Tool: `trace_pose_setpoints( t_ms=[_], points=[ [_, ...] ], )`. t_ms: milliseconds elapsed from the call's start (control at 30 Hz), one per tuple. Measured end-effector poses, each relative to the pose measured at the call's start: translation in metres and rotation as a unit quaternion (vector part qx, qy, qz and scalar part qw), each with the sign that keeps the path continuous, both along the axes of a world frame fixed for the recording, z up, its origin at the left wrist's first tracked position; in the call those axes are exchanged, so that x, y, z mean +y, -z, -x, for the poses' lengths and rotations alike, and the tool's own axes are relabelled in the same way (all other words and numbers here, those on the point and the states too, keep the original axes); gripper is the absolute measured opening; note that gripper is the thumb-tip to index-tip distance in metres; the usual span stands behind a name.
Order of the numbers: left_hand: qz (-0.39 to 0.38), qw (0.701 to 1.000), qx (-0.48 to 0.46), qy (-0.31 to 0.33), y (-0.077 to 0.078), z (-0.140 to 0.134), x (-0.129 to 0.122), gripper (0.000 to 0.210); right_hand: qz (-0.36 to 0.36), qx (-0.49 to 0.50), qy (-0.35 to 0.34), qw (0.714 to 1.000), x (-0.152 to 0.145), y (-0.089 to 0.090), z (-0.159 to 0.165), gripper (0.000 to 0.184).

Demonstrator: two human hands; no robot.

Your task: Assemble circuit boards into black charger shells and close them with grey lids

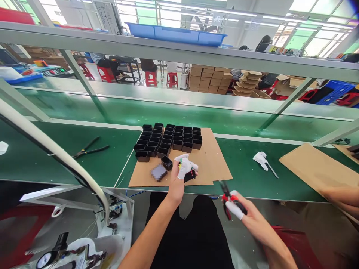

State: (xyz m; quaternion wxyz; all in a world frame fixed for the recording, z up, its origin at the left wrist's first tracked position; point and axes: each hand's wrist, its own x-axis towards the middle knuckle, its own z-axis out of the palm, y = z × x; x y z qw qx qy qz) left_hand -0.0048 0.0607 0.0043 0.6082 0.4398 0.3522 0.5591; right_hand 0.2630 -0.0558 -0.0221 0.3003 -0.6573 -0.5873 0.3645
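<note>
My left hand [183, 169], with white covers on its fingers, is closed around a small black box [190, 175] low over the cardboard sheet [217, 164]. Small red and green bits show at the box, too small to name. Off the bench's front edge, my right hand [238, 206] grips red-and-black pliers [226, 200], their jaws pointing up and left. Just left of my left hand stands an open black box [166, 163], beside a blurred grey block [158, 172]. Behind them, several open black boxes [168, 140] stand packed in rows on the cardboard.
Long-handled pliers [91, 148] lie on the green bench [61, 142] at left. A white cloth with a thin metal tool [263, 162] lies at right. Another person's arm [340, 196] reaches onto a second cardboard sheet [305, 168]. A pale hose [75, 168] crosses the left side.
</note>
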Motion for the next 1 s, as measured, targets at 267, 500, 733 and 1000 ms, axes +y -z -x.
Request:
trace_pose_setpoints(
  t_ms=[267, 500, 733, 1000],
  points=[
    [0.165, 0.953, -0.239, 0.089, -0.031, 0.032, -0.047, 0.054, -0.060, -0.314, 0.245, 0.915, 0.056, 0.037, -0.111, 0.037],
    [0.200, 0.926, -0.302, 0.108, -0.031, 0.045, -0.079, 0.045, -0.123, -0.378, 0.283, 0.873, 0.088, 0.086, -0.123, 0.031],
    [0.212, 0.922, -0.299, 0.125, 0.020, 0.065, -0.101, 0.065, -0.182, -0.350, 0.328, 0.859, 0.091, 0.109, -0.125, 0.044],
    [0.276, 0.903, -0.308, 0.120, 0.063, 0.089, -0.141, 0.057, -0.259, -0.299, 0.366, 0.842, 0.092, 0.089, -0.102, 0.051]
  ],
)
